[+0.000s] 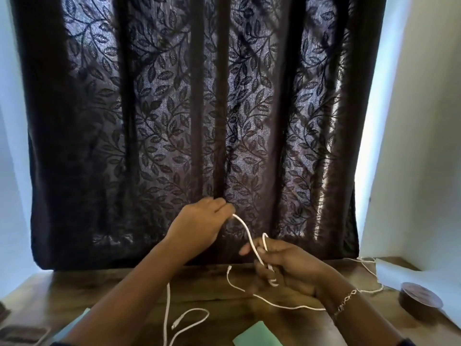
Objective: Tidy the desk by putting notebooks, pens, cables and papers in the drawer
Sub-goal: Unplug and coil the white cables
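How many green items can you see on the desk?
2. One green item lies at the bottom edge, right of the left forearm; a paler green one shows left of that forearm, partly covered by it. More may be hidden under the arms.

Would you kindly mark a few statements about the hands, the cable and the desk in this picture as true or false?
1. The left hand and the right hand both hold the white cable. True.
2. The bracelet is on the left wrist. False: it is on the right wrist.
3. Part of the white cable lies on the wooden desk. True.
4. The curtain behind the desk is plain white. False: it is dark with a leaf pattern.
5. The right hand has loops of the cable wound round its fingers. True.
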### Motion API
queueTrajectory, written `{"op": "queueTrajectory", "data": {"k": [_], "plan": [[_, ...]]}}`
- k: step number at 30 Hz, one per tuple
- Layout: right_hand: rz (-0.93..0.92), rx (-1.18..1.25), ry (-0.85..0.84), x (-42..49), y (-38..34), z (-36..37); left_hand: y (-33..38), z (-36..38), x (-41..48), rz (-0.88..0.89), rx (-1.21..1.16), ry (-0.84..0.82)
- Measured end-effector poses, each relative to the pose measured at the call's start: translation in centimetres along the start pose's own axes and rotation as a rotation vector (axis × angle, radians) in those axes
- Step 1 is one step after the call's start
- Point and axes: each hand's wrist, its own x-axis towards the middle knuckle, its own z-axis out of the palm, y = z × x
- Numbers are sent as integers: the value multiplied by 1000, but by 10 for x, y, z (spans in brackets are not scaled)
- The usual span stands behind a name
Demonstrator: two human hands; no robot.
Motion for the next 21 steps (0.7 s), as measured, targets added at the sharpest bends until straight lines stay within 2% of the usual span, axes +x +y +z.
{"op": "queueTrajectory", "data": {"k": [2,4,6,7,12,18,21], "plan": [[58,226,-104,-2,2,11,2,2,2,-29,-19,-13],[55,318,-274,-5,5,23,9,5,4,-45,-72,-41],[-28,390,-432,-6,7,34,16,11,5,-64,-154,-74],[-80,404,-455,-7,6,38,20,12,5,-86,-207,-93],[-177,492,-491,-15,4,48,29,18,-2,-266,-457,-167],[-91,580,-411,-13,18,50,27,23,-5,-348,-545,-128],[-37,657,-378,-15,24,51,28,27,-11,-407,-572,-160]]}}
